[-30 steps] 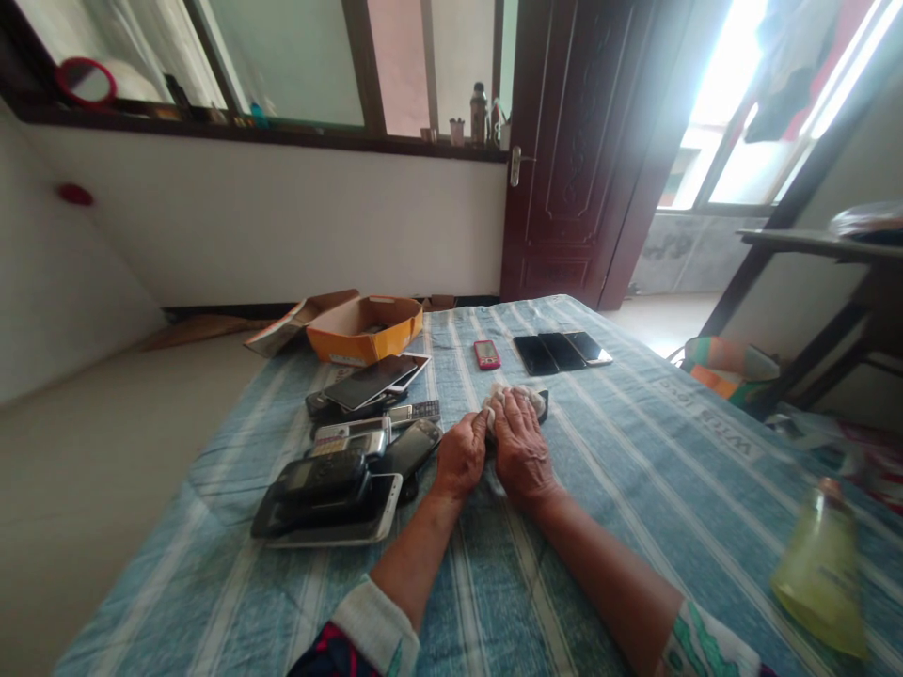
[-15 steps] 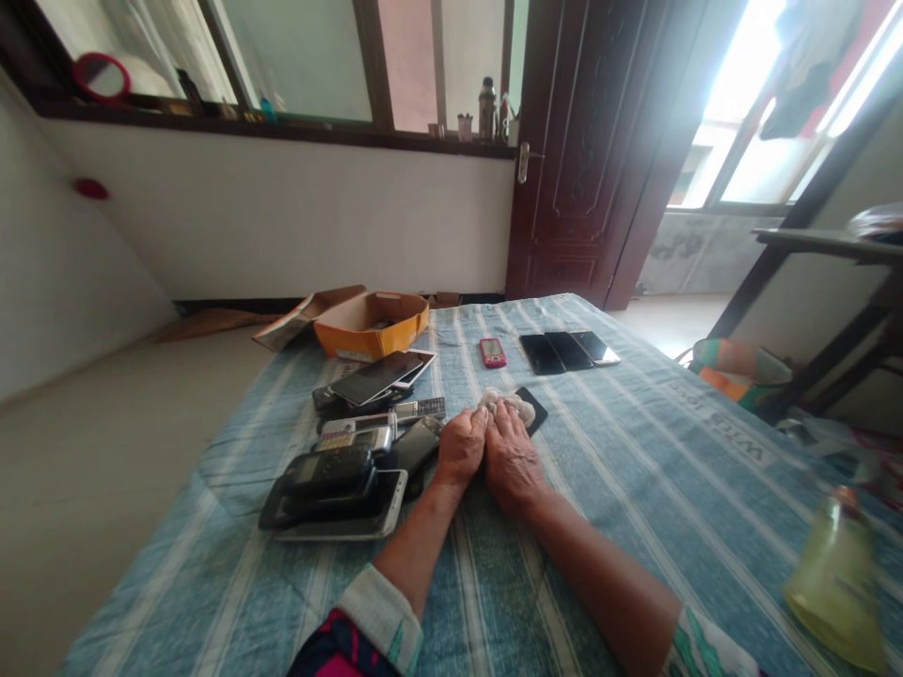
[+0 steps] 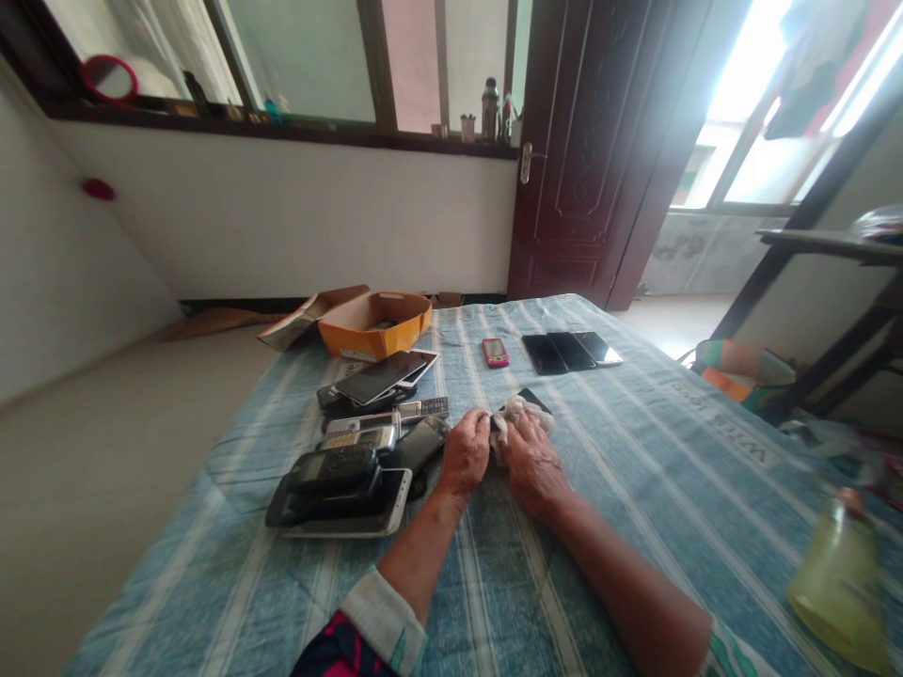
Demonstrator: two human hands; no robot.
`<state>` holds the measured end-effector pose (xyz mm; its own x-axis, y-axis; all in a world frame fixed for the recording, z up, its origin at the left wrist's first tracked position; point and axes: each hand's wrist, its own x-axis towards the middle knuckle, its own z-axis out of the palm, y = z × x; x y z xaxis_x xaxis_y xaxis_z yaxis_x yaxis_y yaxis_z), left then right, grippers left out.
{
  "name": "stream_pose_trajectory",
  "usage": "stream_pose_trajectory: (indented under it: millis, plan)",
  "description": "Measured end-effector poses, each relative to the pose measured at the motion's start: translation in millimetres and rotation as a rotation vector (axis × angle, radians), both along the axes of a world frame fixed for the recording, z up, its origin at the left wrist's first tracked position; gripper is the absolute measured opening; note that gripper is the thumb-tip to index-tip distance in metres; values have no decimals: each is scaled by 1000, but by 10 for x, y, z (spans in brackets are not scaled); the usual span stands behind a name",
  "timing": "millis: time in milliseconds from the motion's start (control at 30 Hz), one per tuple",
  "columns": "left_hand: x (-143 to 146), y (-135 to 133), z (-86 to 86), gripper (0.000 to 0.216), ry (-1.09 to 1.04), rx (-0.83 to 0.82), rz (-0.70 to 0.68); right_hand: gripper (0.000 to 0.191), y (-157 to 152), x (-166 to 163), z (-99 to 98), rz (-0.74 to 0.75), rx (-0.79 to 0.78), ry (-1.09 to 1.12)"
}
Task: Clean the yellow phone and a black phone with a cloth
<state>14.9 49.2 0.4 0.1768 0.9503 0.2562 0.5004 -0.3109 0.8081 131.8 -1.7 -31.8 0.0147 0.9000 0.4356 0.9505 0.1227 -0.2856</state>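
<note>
A dark phone (image 3: 540, 401) lies on the striped cloth, largely covered by a white rag (image 3: 523, 414). My right hand (image 3: 534, 461) presses the rag onto it, fingers bent over the cloth. At the phone's left side, my left hand (image 3: 467, 451) is closed, thumb and fingers pinching its near edge; the exact grip is partly hidden. To the left is a pile of old phones, among them a black phone (image 3: 335, 467), a silver keypad phone (image 3: 361, 438) and a large white-edged phone (image 3: 391, 508).
Beyond my hands lie a pink phone (image 3: 495, 353) and a row of dark phones (image 3: 561, 353). An orange box (image 3: 377, 343) with its lid open stands at the far left. A yellowish bottle (image 3: 839, 583) is at the right edge.
My right hand has slid the rag rightward across the phone, away from my left hand. A gap has opened between the hands. My left hand stays nearly in place.
</note>
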Motion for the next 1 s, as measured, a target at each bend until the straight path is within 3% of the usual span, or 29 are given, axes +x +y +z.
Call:
stream_pose_trajectory:
  millis: [167,500,800,1000]
  plan:
    - [-33,-12,2,25,-47,-11,-37,44,-133,-125,-53,115,43,-26]
    - [-32,-62,4,24,-9,-17,-33,46,126,179,84,-142,-123,43]
    - [-57,-68,13,27,-40,-20,-47,46,76,-99,30,195,-9,0]
    - [-57,-75,-3,27,-18,-10,-75,41,200,102,94,181,-85,22]
